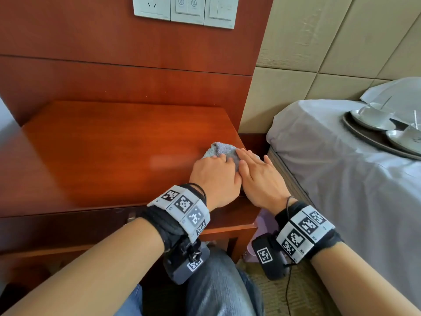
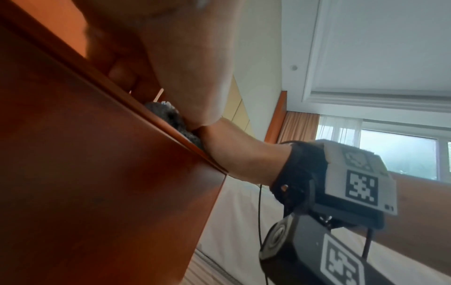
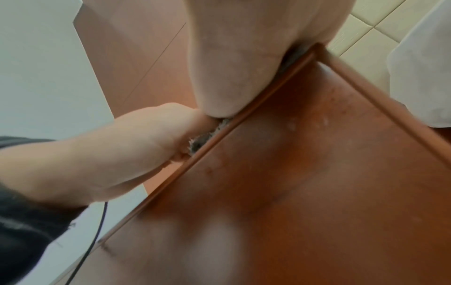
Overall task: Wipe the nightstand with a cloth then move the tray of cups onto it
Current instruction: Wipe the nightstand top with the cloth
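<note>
The grey cloth point(image 1: 219, 149) lies on the reddish wooden nightstand point(image 1: 102, 156), near its right edge. My left hand point(image 1: 217, 163) sits on the cloth with its fingers curled into it. Beside it, my right hand point(image 1: 249, 159) presses flat on the cloth with straight fingers. In the left wrist view the cloth point(image 2: 171, 117) shows dark under my palm at the top's edge. In the right wrist view cloth fringe point(image 3: 202, 140) peeks out between both hands. The dark oval tray point(image 1: 355, 131) with white cups point(image 1: 373, 115) on saucers rests on the bed, far right.
The bed point(image 1: 341, 190) with a white sheet stands right of the nightstand, with a narrow gap between them. A wood wall panel with sockets point(image 1: 184, 10) rises behind the nightstand. My knee in jeans point(image 1: 216, 281) is below its front edge.
</note>
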Action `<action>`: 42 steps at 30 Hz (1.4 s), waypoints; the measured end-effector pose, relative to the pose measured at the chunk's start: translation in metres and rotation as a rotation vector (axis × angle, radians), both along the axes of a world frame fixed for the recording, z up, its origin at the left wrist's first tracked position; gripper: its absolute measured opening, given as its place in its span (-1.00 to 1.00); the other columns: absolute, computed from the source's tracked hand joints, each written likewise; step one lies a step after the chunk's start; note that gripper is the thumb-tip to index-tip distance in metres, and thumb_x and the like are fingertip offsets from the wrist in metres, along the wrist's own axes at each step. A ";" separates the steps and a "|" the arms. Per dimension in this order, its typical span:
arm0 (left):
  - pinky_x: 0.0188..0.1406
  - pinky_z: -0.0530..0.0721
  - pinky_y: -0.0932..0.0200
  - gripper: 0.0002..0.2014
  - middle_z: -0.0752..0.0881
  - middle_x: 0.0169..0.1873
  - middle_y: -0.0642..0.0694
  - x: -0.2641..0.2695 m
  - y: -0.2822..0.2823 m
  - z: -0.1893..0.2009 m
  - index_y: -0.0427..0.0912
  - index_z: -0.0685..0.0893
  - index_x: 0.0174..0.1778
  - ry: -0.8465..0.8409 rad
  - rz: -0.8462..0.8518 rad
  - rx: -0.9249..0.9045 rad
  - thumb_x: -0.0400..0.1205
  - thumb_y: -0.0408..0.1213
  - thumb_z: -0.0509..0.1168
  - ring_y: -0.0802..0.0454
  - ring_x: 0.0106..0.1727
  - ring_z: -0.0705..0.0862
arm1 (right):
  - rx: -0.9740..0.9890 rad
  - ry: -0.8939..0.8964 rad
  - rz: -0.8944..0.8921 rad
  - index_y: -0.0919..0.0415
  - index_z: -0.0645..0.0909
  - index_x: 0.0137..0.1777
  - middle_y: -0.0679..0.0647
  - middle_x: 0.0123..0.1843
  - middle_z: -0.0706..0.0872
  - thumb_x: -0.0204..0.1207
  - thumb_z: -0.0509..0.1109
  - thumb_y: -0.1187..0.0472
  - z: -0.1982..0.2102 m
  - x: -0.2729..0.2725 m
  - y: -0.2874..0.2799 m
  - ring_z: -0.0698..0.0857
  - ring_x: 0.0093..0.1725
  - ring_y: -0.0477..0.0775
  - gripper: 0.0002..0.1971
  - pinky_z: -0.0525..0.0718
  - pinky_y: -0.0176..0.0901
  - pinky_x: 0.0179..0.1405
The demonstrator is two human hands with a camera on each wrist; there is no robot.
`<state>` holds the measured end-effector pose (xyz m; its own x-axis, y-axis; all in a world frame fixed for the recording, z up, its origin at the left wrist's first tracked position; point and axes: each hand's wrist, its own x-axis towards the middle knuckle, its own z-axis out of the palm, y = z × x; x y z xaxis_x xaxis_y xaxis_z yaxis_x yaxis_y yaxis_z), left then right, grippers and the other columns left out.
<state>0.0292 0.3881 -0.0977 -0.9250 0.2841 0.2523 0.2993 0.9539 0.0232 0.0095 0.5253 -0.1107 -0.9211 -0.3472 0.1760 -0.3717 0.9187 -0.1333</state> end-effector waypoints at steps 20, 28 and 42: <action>-0.40 0.70 0.29 -0.51 0.83 0.06 0.16 0.034 -0.083 -0.010 0.11 0.84 0.05 0.095 0.032 0.176 0.50 0.14 0.04 0.22 -0.10 0.85 | -0.196 0.169 -0.026 0.14 0.44 0.56 0.07 0.58 0.47 0.56 -0.27 -0.05 -0.015 0.026 -0.075 0.35 0.62 0.02 -0.30 0.33 -0.15 0.54; -0.33 0.74 0.30 -0.53 0.82 0.09 0.11 0.077 -0.183 -0.019 0.06 0.83 0.11 0.137 0.147 0.198 0.52 0.12 0.11 0.22 0.06 0.81 | -0.184 0.167 0.141 0.28 0.60 0.42 0.22 0.39 0.67 0.59 -0.12 0.02 -0.014 0.050 -0.180 0.59 0.45 0.19 -0.38 0.55 -0.05 0.40; 0.10 0.58 0.39 -0.59 0.77 0.14 0.14 0.136 -0.346 -0.036 0.00 0.80 0.16 0.341 0.339 0.358 0.58 0.00 0.13 0.27 0.22 0.66 | -0.127 0.102 0.334 0.49 0.44 0.48 0.43 0.43 0.57 0.53 -0.29 0.01 -0.011 0.092 -0.360 0.50 0.47 0.41 -0.24 0.48 0.20 0.45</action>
